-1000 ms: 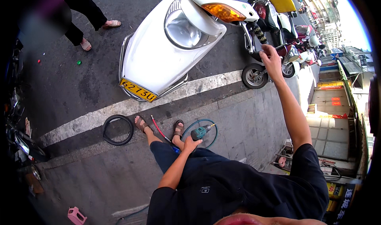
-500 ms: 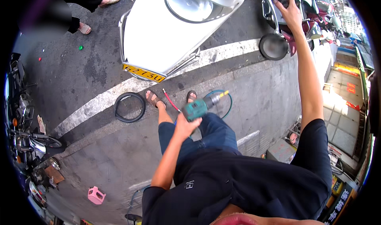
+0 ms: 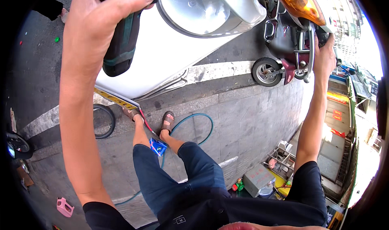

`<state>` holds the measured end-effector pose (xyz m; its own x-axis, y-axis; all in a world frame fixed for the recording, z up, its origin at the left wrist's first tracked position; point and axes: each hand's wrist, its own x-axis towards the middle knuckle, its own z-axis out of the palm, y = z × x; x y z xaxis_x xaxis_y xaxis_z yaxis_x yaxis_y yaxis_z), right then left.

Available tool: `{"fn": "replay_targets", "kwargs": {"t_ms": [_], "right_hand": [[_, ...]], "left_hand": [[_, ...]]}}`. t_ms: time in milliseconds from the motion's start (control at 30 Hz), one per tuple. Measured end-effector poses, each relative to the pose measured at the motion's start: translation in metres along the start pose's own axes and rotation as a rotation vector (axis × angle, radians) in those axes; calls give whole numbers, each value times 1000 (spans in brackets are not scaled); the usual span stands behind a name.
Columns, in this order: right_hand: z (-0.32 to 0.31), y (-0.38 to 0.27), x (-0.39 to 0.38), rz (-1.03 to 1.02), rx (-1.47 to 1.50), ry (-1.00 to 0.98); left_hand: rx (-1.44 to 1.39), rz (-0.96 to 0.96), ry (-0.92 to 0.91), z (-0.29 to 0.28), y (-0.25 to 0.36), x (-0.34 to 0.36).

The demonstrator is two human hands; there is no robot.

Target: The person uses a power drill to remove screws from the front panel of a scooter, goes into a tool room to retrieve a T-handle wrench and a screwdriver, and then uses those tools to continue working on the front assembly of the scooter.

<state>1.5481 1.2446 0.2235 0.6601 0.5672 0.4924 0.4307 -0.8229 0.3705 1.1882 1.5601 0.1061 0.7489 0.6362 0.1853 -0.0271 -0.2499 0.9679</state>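
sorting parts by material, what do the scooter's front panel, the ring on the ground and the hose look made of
Scooter's front panel: likely painted plastic, white and glossy, with soft reflections.
Ring on the ground: probably rubber, matte black, shaped like a tyre or tube.
Hose: seems flexible plastic or rubber, teal and smooth, lying in a loose curve.

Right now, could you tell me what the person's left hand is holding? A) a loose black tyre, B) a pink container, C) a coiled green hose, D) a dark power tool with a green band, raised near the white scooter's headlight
D: the left hand is closed round a dark power tool held up beside the white scooter's headlight, while the hose, tyre and pink container lie on the ground.
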Motion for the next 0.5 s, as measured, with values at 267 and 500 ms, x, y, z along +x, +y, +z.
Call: {"fn": "replay_targets", "kwargs": {"t_ms": [267, 500], "right_hand": [[-2, 16, 2, -22, 19, -18], [-6, 20, 5, -2, 69, -59]], "left_hand": [[-114, 40, -57, 21, 0, 50], [-522, -30, -115, 44, 6, 63]]}}
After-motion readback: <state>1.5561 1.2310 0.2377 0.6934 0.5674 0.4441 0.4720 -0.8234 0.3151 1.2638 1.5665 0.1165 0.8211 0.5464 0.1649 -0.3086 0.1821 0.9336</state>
